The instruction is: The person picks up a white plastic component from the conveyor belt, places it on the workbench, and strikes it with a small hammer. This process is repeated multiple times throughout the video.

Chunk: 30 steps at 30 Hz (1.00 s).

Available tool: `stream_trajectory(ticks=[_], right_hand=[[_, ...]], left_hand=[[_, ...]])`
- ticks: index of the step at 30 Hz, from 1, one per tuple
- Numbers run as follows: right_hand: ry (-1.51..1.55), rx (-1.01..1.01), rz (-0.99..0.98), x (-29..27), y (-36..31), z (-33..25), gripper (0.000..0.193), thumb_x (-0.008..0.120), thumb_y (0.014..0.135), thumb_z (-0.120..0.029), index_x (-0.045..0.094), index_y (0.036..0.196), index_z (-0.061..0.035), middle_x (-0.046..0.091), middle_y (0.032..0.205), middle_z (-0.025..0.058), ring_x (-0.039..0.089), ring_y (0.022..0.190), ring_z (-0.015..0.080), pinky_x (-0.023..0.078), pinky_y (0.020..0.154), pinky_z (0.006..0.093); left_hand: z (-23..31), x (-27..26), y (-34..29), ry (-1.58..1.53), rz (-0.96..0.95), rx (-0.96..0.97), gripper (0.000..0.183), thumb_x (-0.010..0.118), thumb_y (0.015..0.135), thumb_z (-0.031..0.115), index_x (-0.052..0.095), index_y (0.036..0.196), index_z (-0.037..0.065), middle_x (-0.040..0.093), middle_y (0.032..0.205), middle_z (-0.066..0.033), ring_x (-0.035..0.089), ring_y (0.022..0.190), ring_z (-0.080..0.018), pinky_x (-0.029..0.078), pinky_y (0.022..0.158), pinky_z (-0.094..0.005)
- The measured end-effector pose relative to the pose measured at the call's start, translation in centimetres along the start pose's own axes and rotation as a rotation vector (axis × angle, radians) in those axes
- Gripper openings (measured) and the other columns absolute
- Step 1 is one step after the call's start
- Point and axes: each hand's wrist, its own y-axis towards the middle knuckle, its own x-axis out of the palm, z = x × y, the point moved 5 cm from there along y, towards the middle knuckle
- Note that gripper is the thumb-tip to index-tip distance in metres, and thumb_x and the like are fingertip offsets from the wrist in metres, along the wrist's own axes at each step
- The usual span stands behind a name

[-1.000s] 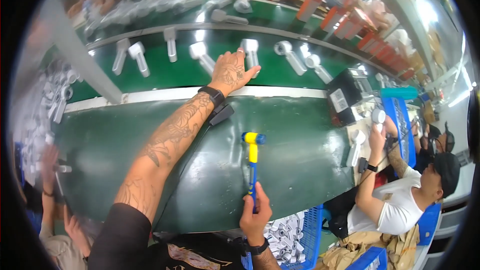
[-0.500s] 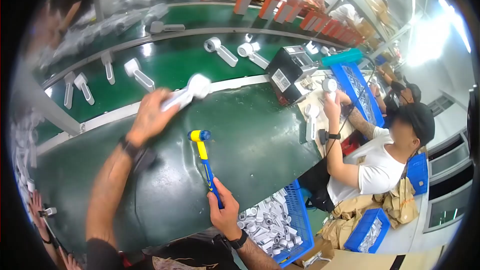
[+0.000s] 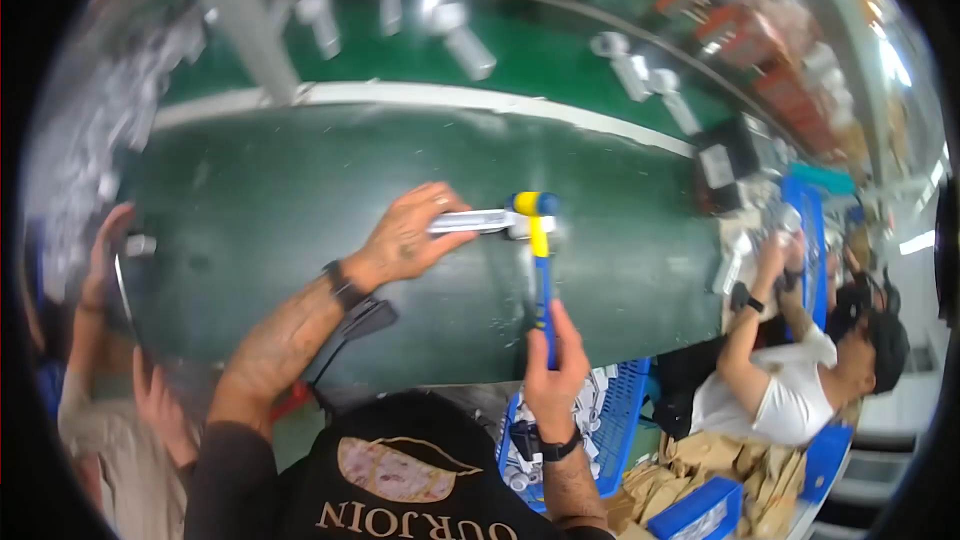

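The left grip (image 3: 408, 236) is closely clasping a white device (image 3: 470, 222); the right grip (image 3: 557, 370) is wrapping around a mallet (image 3: 540, 242). Steady bracing is probably favouring square contact.

A blue-yellow mallet (image 3: 542, 275) overlaps the end of a sideways white device (image 3: 482, 221)

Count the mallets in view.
1: a yellow-and-blue mallet in the right hand, its head overlapping, in this view, one end of the white device held by the left hand. Blur toward the edges may hide others.
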Motion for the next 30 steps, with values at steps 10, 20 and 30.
stream_trajectory(ticks=[10,20,30], right_hand=[[-0.224,-0.157,-0.182,1.0,0.5,-4.3,0.049,0.07,0.1,0.007,0.067,0.149,-0.0003,0.069,0.091,0.015,0.065,0.074,0.0268,0.053,0.068,0.0378],[-0.291,-0.076,-0.254,1.1,1.4,-4.7,0.049,0.071,0.099,0.008,0.07,0.147,-0.0025,0.069,0.092,0.016,0.066,0.073,0.0295,0.055,0.068,0.0376],[-0.209,-0.223,-0.231,3.1,1.8,-5.9,0.049,0.073,0.098,0.008,0.07,0.145,-0.0034,0.066,0.088,0.0145,0.066,0.071,0.0269,0.053,0.063,0.0374]], left_hand=[[-2.4,0.0,-1.7,-0.02,0.02,-0.025,0.028,0.089,0.092,0.022,0.074,0.108,0.004,0.072,0.1,-0.013,0.069,0.095,-0.0349,0.057,0.086,-0.0437],[-4.2,-2.2,-2.8,0.001,-0.026,-0.044,0.032,0.09,0.089,0.02,0.067,0.107,0.007,0.068,0.112,-0.0084,0.066,0.108,-0.0302,0.052,0.105,-0.0446],[-4.6,-1.7,-3.0,-0.001,-0.01,0.002,0.034,0.091,0.087,0.021,0.064,0.101,0.007,0.061,0.102,-0.0084,0.06,0.097,-0.0299,0.053,0.087,-0.0428]])
